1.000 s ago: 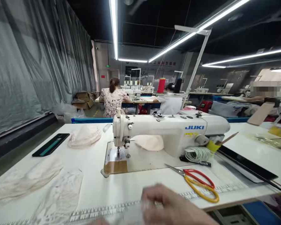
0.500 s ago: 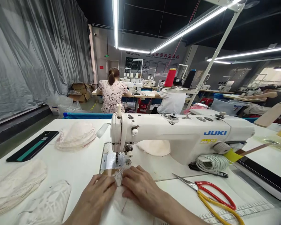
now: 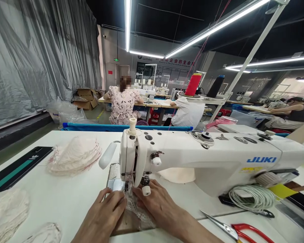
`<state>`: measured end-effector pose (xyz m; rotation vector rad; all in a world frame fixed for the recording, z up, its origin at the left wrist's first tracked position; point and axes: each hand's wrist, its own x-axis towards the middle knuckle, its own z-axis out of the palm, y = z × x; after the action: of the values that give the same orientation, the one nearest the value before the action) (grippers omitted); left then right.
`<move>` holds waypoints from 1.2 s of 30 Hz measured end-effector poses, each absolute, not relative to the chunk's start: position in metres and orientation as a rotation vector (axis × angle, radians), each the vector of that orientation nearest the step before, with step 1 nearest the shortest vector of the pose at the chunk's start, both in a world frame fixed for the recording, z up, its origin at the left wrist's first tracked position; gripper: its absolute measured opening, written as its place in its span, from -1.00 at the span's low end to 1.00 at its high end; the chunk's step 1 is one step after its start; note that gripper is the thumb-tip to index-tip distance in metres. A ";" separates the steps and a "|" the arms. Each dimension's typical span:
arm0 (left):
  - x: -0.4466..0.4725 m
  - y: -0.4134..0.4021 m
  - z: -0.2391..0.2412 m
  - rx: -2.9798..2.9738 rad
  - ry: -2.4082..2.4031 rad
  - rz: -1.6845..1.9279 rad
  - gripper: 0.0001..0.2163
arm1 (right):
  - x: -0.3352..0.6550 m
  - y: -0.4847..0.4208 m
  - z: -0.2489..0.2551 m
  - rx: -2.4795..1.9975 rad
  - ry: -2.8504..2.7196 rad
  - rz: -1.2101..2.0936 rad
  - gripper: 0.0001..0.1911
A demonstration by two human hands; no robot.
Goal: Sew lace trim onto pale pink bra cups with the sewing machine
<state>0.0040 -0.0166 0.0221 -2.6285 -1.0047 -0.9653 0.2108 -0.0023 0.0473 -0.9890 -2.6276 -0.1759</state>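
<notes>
L hand (image 3: 105,214) & R hand (image 3: 158,206) lie flat, fingers extended, pressing lace piece (image 3: 138,211) under JUKI sewing machine (image 3: 205,157) needle, near tabletop (image 3: 66,199) front edge. Scissors (image 3: 230,230) to the right.

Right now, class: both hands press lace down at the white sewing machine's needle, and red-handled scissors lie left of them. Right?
One error: the head view shows the scissors lying right of the hands. The left hand and right hand do press the lace down at the needle of the sewing machine.
</notes>
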 end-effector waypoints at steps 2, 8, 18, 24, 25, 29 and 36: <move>0.003 -0.013 0.016 -2.626 -0.972 -0.966 -0.67 | 0.211 0.000 0.044 -0.978 -2.594 -0.219 -0.74; -0.001 -0.012 0.005 -2.580 -0.953 -0.928 -0.72 | 0.212 -0.004 0.044 -0.902 -2.543 -0.221 -0.86; 0.001 -0.017 0.002 -2.634 -1.008 -0.941 -0.68 | 0.209 -0.019 0.036 -0.654 -2.558 -0.071 -0.85; -0.002 -0.013 -0.001 -2.651 -1.006 -1.073 -0.68 | 0.206 -0.019 0.032 -0.643 -2.516 -0.098 -0.87; -0.003 -0.013 -0.003 -2.656 -1.008 -1.082 -0.67 | 0.206 -0.019 0.032 -0.640 -2.510 -0.104 -0.87; -0.004 -0.015 -0.004 -2.654 -0.999 -0.992 -0.66 | 0.206 -0.020 0.033 -0.636 -2.522 -0.119 -0.87; -0.003 -0.018 -0.009 -2.657 -1.014 -0.977 -0.73 | 0.207 -0.020 0.034 -0.595 -2.501 -0.123 -0.82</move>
<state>-0.0030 -0.0177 -0.0087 -2.6566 -1.0138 -0.9771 0.2073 -0.0200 0.0337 -0.5955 -2.5014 -0.1229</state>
